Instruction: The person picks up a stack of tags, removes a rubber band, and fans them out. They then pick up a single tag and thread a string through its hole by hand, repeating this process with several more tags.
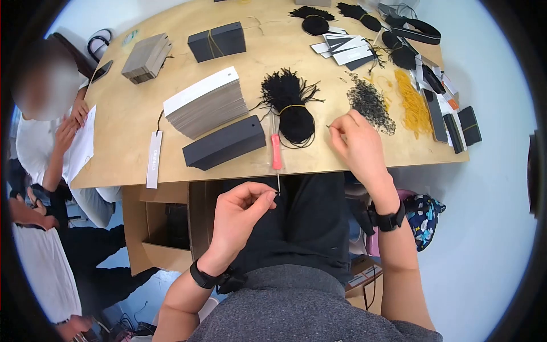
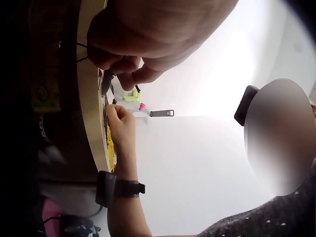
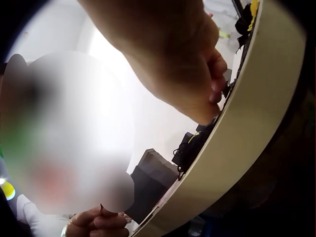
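In the head view my left hand (image 1: 242, 214) is just off the table's front edge, its thumb and fingertips pinching a small dark piece too small to tell apart. The metal shaft of a pink-handled tool (image 1: 276, 151) reaches over the edge to those fingertips. My right hand (image 1: 362, 145) hovers over the table, thumb and forefinger pinching a tiny black pin-like piece (image 1: 329, 126). Beside it lies a loose pile of small black pins (image 1: 373, 105). A bundle of black cords (image 1: 296, 122), tied with a yellow band, lies between the hands.
A stack of white tags (image 1: 205, 102) and a block of dark tags (image 1: 225, 142) stand left of the cords. One white tag (image 1: 154, 159) with a string lies near the front edge. Yellow bands (image 1: 413, 102) are heaped at the right. Another person (image 1: 45, 131) sits at the left.
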The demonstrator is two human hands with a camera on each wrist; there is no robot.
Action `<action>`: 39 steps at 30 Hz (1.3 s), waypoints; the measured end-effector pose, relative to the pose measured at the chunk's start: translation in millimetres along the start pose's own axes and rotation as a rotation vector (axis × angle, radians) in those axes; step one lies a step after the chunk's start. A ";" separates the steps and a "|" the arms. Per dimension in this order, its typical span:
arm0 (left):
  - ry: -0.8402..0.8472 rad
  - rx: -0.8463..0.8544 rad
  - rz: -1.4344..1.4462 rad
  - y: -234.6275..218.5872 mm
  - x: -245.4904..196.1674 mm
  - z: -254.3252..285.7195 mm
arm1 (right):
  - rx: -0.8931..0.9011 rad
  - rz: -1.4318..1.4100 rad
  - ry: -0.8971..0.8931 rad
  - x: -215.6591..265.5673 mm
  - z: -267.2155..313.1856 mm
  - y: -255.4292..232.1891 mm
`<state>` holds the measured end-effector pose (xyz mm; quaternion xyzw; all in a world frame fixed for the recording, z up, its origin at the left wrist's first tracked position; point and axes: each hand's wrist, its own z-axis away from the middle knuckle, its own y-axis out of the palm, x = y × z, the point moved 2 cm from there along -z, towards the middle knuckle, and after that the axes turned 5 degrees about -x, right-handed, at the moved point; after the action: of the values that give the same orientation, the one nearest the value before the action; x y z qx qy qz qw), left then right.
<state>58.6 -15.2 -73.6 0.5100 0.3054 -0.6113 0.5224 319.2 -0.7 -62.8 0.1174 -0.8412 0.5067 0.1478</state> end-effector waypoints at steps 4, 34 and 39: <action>0.030 -0.020 0.063 2.4 1.1 -5.9 | 0.245 -0.809 0.504 32.5 26.7 -6.4; -0.066 0.037 0.128 -3.2 5.2 -6.0 | 0.665 -1.431 0.878 77.6 60.0 16.4; -0.070 0.058 0.122 -4.2 6.3 -6.4 | 0.645 -1.347 0.823 78.7 63.1 16.5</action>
<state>56.9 -10.3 -82.0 0.5208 0.2374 -0.6042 0.5543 232.2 -52.8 -75.3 0.4358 -0.2856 0.5277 0.6709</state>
